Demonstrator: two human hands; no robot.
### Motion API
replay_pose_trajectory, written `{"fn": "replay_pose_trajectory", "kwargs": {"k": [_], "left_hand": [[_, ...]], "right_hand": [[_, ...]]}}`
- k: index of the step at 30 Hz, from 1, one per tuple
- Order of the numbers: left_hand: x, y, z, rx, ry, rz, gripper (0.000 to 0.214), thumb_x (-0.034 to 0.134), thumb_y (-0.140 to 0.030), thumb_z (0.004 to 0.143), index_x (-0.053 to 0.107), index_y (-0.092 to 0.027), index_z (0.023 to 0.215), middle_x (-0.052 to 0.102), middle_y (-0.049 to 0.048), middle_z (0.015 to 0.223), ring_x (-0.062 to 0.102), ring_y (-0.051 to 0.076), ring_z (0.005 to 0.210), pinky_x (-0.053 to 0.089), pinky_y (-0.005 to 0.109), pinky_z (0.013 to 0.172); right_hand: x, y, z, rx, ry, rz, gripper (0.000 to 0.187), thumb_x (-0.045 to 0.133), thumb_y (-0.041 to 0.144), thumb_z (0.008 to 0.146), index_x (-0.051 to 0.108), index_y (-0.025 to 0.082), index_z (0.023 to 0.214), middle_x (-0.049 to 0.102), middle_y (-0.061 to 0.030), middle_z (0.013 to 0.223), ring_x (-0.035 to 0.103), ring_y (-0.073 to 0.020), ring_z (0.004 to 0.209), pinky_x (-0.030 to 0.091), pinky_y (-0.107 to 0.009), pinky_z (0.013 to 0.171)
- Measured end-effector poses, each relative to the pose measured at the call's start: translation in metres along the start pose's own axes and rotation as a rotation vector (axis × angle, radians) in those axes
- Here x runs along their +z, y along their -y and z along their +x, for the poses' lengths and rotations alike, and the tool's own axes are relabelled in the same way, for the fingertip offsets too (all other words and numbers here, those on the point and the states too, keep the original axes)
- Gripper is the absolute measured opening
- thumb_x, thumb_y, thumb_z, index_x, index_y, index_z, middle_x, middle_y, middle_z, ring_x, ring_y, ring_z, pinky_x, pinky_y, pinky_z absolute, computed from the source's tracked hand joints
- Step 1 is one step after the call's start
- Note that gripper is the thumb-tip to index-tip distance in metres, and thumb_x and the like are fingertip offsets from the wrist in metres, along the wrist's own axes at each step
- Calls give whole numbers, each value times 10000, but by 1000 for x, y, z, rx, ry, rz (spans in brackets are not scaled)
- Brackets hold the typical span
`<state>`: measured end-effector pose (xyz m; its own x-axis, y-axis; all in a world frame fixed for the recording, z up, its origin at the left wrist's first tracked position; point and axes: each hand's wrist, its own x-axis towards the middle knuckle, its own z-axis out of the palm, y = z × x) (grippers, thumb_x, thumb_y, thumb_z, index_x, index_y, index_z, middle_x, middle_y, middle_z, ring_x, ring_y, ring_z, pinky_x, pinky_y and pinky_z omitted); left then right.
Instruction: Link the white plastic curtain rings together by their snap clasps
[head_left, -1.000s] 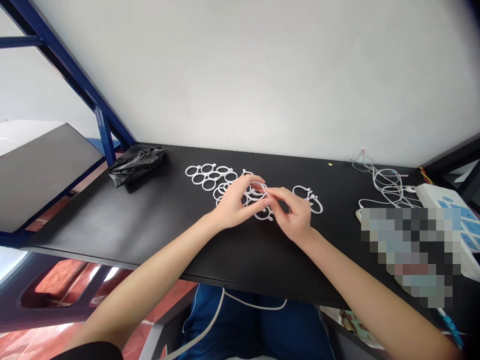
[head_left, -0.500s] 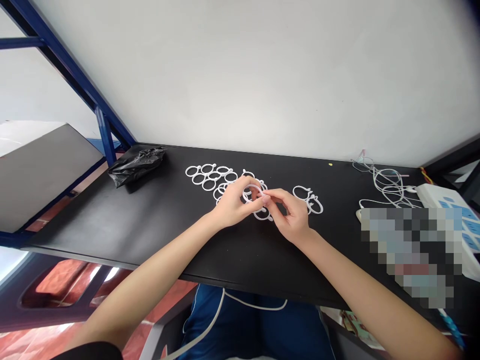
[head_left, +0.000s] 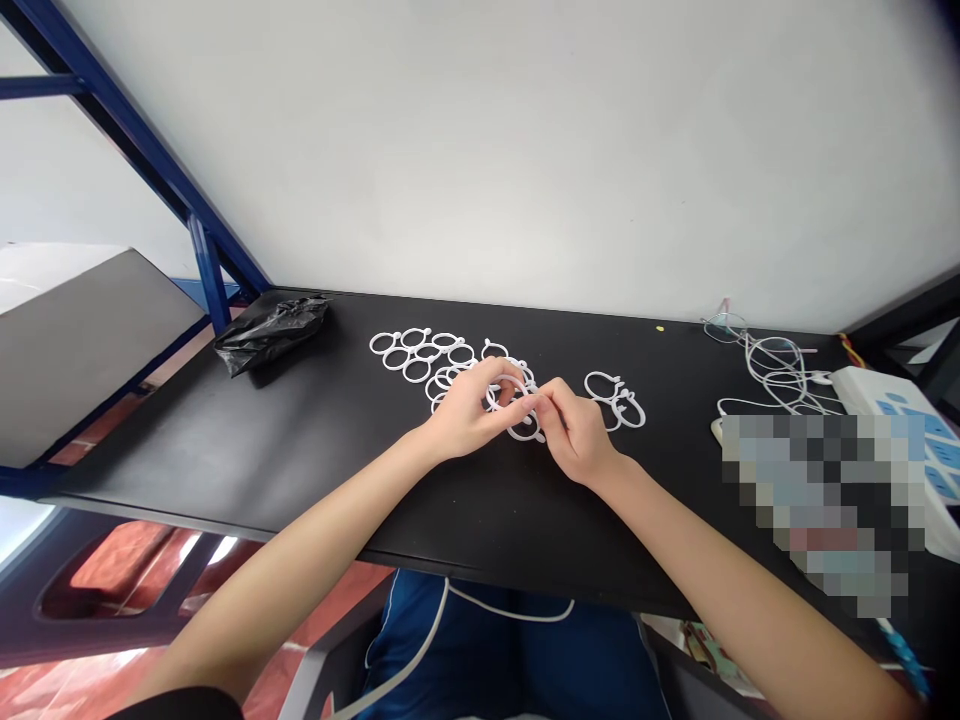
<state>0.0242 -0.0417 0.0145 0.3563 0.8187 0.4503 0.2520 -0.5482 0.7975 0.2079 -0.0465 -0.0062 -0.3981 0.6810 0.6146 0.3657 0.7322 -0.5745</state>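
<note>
Between my hands, just above the black table, is a white plastic curtain ring. My left hand curls round its left side, with fingers and thumb closed on it. On its right edge, the fingertips and thumb of my right hand pinch together, hiding that part of the ring. Several more white rings with small eyelets lie loosely overlapping behind and left of my hands. One ring lies just under my fingers. A smaller group of rings rests to the right of my right hand.
A crumpled black plastic bag sits at the back left of the table. To the right are tangled white cables, a white power strip and a pixelated item. A pale wall rises behind.
My right fingers have bent closer together at the ring's right edge, and the hand has turned slightly. The ring has tipped a little; the loose rings lie as before.
</note>
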Motion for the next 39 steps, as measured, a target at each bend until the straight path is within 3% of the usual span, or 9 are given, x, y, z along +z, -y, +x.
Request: {"fn": "replay_pose_trajectory", "kwargs": {"k": [18, 28, 39], "left_hand": [[4, 2, -3, -62, 14, -71, 231, 578, -409, 916, 556, -181, 885, 583, 15, 785, 559, 139, 750, 473, 281, 728], [5, -1, -4, -83, 12, -102, 236, 588, -418, 907, 554, -185, 887, 578, 15, 785, 553, 139, 743, 475, 282, 721], [4, -1, -5, -103, 19, -90, 233, 591, -417, 908, 553, -187, 902, 551, 0, 757, 515, 126, 707, 397, 253, 633]], "right_hand": [[-3, 0, 2, -79, 20, -73, 244, 363, 246, 1026, 438, 226, 795, 390, 67, 555, 368, -90, 420, 298, -229, 434], [-3, 1, 2, -105, -9, -97, 255, 366, 253, 1024, 449, 228, 784, 441, 53, 558, 407, -97, 424, 321, -229, 440], [-2, 0, 1, -124, -14, -120, 248, 356, 241, 1029, 449, 229, 799, 435, 56, 556, 402, -99, 422, 318, -234, 437]]}}
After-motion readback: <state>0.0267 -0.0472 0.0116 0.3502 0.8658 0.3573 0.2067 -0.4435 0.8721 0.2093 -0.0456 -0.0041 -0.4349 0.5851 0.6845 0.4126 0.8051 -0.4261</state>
